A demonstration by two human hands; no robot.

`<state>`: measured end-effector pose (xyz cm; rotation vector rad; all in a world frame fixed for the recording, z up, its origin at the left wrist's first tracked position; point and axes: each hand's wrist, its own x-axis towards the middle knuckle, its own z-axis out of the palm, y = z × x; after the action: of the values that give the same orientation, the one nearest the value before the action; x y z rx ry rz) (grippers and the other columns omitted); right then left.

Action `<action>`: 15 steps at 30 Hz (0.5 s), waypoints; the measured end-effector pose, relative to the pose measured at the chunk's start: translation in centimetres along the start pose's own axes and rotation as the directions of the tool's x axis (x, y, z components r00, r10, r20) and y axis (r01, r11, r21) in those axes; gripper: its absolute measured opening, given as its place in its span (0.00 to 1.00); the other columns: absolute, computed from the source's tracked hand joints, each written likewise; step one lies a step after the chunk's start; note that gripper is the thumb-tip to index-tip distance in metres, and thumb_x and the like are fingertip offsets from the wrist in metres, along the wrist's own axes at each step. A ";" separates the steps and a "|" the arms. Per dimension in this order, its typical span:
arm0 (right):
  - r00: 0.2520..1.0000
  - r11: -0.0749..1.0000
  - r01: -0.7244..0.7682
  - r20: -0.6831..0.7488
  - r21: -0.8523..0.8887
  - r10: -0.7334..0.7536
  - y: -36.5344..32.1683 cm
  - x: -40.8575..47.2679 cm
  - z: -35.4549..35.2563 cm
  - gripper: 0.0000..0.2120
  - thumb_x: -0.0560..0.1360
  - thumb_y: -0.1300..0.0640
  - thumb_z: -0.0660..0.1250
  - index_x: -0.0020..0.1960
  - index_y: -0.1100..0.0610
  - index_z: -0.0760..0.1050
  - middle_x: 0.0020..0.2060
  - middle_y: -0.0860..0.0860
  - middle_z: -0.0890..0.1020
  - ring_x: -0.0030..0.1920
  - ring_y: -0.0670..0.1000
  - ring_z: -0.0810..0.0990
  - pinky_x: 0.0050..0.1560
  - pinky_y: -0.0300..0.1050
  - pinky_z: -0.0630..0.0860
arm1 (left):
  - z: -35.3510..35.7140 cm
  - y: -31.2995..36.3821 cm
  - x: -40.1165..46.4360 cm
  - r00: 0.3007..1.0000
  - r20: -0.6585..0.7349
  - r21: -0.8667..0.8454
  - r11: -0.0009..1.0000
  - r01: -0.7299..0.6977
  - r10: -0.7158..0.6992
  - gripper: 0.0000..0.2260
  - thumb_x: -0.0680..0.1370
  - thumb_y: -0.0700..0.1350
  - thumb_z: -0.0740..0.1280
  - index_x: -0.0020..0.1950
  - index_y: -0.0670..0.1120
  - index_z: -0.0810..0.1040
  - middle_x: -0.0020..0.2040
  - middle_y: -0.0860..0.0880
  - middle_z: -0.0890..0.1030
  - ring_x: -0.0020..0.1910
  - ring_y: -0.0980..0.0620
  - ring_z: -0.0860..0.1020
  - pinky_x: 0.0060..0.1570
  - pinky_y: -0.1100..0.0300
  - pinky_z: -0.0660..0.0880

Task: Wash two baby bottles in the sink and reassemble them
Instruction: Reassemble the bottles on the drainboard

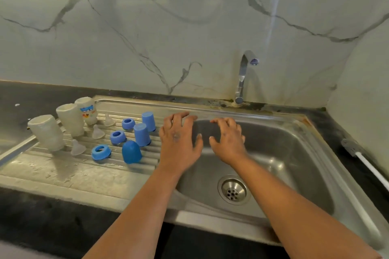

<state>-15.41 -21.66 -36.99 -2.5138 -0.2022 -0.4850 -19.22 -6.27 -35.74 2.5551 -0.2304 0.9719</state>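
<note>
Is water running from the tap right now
No, the faucet shows no stream, and both the left hand and right hand hover empty over the sink.

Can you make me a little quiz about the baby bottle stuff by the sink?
1. True or false: the left hand holds a bottle.
2. How many blue caps stand on the drainboard?
3. The clear teats lie: A) in the sink basin, B) on the drainboard, C) on the tap.

Key: 1 false, both it and the right hand are empty; 2 three; 3 B.
</note>
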 end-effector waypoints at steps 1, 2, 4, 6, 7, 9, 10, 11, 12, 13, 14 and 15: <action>1.000 1.000 0.005 0.005 0.004 -0.005 -0.1 0.7 0.4 0.22 0.73 0.53 0.68 0.66 0.46 0.69 0.64 0.50 0.67 0.65 0.54 0.66 0.61 0.55 0.69 | -0.2 -0.3 0.7 1.000 -0.005 0.020 1.000 -0.004 0.004 0.20 0.72 0.52 0.66 0.62 0.48 0.76 0.63 0.47 0.74 0.63 0.43 0.69 0.56 0.47 0.70; 1.000 1.000 0.002 0.016 0.011 -0.002 -0.3 1.8 1.0 0.22 0.73 0.52 0.68 0.66 0.47 0.69 0.64 0.50 0.67 0.65 0.54 0.66 0.61 0.55 0.69 | -0.2 -0.9 1.5 1.000 -0.008 0.041 0.999 0.001 -0.001 0.19 0.72 0.52 0.66 0.62 0.48 0.76 0.62 0.47 0.75 0.63 0.44 0.69 0.56 0.48 0.70; 0.998 0.999 -0.017 0.054 0.030 0.015 -0.6 3.7 2.0 0.22 0.74 0.52 0.68 0.66 0.46 0.69 0.65 0.50 0.67 0.66 0.55 0.66 0.61 0.55 0.69 | -0.5 -1.8 2.8 1.000 0.009 0.060 0.998 0.027 -0.028 0.18 0.73 0.52 0.64 0.61 0.49 0.76 0.60 0.47 0.76 0.61 0.45 0.70 0.56 0.49 0.70; 0.998 0.998 -0.016 0.059 0.066 0.012 -1.2 5.0 2.7 0.22 0.73 0.54 0.69 0.66 0.47 0.70 0.64 0.51 0.67 0.65 0.56 0.67 0.61 0.56 0.69 | -1.2 -2.4 3.4 0.999 0.035 0.054 0.998 0.017 -0.019 0.17 0.74 0.53 0.62 0.60 0.49 0.75 0.59 0.49 0.76 0.60 0.47 0.71 0.57 0.52 0.70; 0.998 0.993 -0.036 0.054 0.108 0.030 -2.1 5.8 3.2 0.22 0.73 0.55 0.69 0.65 0.48 0.71 0.63 0.52 0.68 0.65 0.56 0.67 0.62 0.56 0.69 | -1.9 -2.8 3.7 0.998 0.055 0.029 1.000 0.007 -0.008 0.16 0.74 0.53 0.62 0.59 0.49 0.75 0.58 0.49 0.76 0.59 0.48 0.71 0.57 0.53 0.69; 0.995 0.969 -0.095 0.036 0.228 0.090 -4.0 6.2 3.7 0.21 0.71 0.59 0.70 0.63 0.51 0.73 0.61 0.54 0.71 0.63 0.58 0.70 0.62 0.55 0.70 | -3.9 -3.2 3.7 0.994 0.111 -0.041 0.999 -0.014 0.018 0.16 0.74 0.52 0.64 0.60 0.49 0.76 0.58 0.50 0.76 0.59 0.48 0.71 0.57 0.53 0.70; 0.993 0.952 -0.115 0.033 0.283 0.111 -5.0 5.9 4.0 0.20 0.70 0.61 0.70 0.61 0.52 0.73 0.60 0.55 0.72 0.62 0.59 0.71 0.62 0.54 0.70 | -4.9 -3.7 3.5 0.989 0.145 -0.043 0.999 -0.021 0.027 0.16 0.74 0.52 0.65 0.60 0.49 0.75 0.59 0.50 0.76 0.59 0.48 0.71 0.57 0.52 0.69; 0.992 0.940 -0.128 0.040 0.316 0.121 -6.1 5.4 4.1 0.20 0.70 0.62 0.70 0.60 0.54 0.74 0.59 0.55 0.72 0.61 0.59 0.72 0.62 0.53 0.70 | -5.8 -4.5 3.3 0.985 0.173 -0.024 0.999 -0.021 0.024 0.17 0.74 0.52 0.65 0.61 0.49 0.75 0.59 0.50 0.76 0.59 0.48 0.71 0.57 0.52 0.69; 0.990 0.934 -0.136 0.064 0.331 0.122 -7.4 4.9 4.2 0.20 0.69 0.64 0.70 0.60 0.54 0.75 0.58 0.56 0.73 0.60 0.60 0.73 0.61 0.52 0.70 | -7.3 -5.5 3.3 0.979 0.206 0.001 1.000 0.007 -0.007 0.17 0.74 0.52 0.65 0.61 0.49 0.76 0.60 0.50 0.76 0.59 0.48 0.72 0.58 0.52 0.70; 0.991 0.935 -0.124 0.086 0.331 0.101 -8.4 4.3 4.2 0.20 0.68 0.65 0.71 0.59 0.55 0.75 0.57 0.56 0.74 0.58 0.60 0.73 0.61 0.51 0.70 | -8.4 -6.6 3.2 0.970 0.237 0.016 0.999 0.047 -0.050 0.17 0.74 0.52 0.64 0.61 0.48 0.76 0.59 0.49 0.76 0.58 0.47 0.73 0.57 0.50 0.70; 0.991 0.943 -0.094 0.120 0.319 0.058 -9.7 3.8 3.9 0.21 0.68 0.65 0.71 0.59 0.55 0.76 0.56 0.56 0.74 0.57 0.60 0.74 0.60 0.50 0.69 | -9.8 -7.9 3.1 0.959 0.266 0.034 0.995 0.098 -0.103 0.18 0.73 0.51 0.64 0.60 0.47 0.77 0.58 0.48 0.77 0.56 0.45 0.74 0.56 0.49 0.71; 0.988 0.953 -0.043 0.152 0.299 -0.003 -10.6 3.2 3.7 0.21 0.67 0.65 0.71 0.59 0.55 0.76 0.55 0.56 0.74 0.56 0.60 0.74 0.60 0.49 0.69 | -11.0 -9.0 2.7 0.946 0.290 0.049 0.989 0.140 -0.148 0.18 0.73 0.51 0.64 0.60 0.46 0.77 0.57 0.47 0.77 0.55 0.44 0.74 0.54 0.48 0.71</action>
<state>-13.97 -10.69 -33.29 -2.2492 -0.2855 -0.2342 -21.19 6.51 -29.18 2.6913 -0.1094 0.5443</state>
